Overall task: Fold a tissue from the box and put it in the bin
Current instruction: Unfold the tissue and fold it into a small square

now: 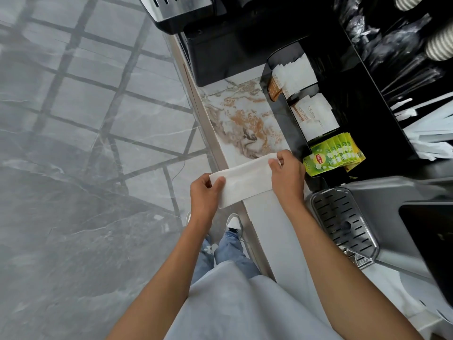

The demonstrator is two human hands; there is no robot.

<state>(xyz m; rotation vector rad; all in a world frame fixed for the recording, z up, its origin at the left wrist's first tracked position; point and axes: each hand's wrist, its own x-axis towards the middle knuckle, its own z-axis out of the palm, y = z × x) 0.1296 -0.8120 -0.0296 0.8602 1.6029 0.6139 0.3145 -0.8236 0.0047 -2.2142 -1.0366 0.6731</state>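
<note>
A white tissue [245, 180], folded into a long strip, is stretched between both hands over the front edge of the marble counter [245, 123]. My left hand [204, 195] pinches its left end with thumb on top. My right hand [286, 175] grips its right end, fingers curled over the edge. No tissue box and no bin can be seen.
A black organiser [348, 123] on the counter holds white sachets [316, 116] and green tea bags [333, 155]. A coffee machine drip tray [343, 222] sits to the right, another black machine [215, 50] at the back. Grey tiled floor [85, 143] lies to the left.
</note>
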